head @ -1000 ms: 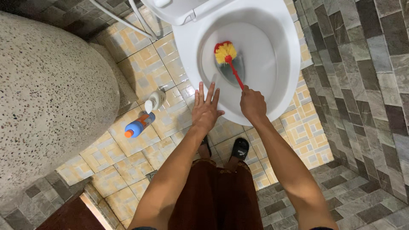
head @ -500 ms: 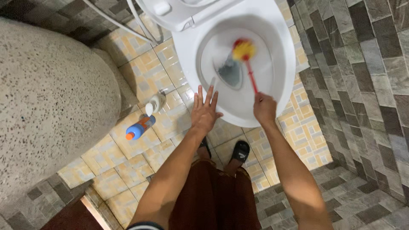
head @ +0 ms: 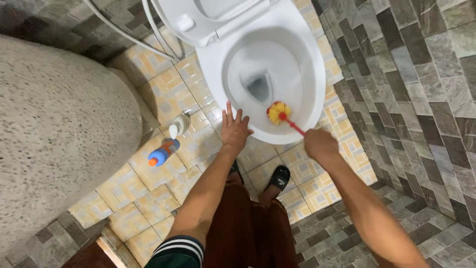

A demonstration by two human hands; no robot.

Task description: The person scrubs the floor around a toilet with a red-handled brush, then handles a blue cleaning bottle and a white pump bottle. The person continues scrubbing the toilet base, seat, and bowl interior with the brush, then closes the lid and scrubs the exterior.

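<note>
One fist (head: 320,143) round toilet brush (head: 279,113)

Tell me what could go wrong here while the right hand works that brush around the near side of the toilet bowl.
The yellow brush head sits near the toilet bowl's front rim, so a quick stroke could flick water onto the right hand or the open left hand hovering by the rim. Two bottles lie on the tiled floor to the left of the sandalled feet; a sideways step might land on one.
</note>
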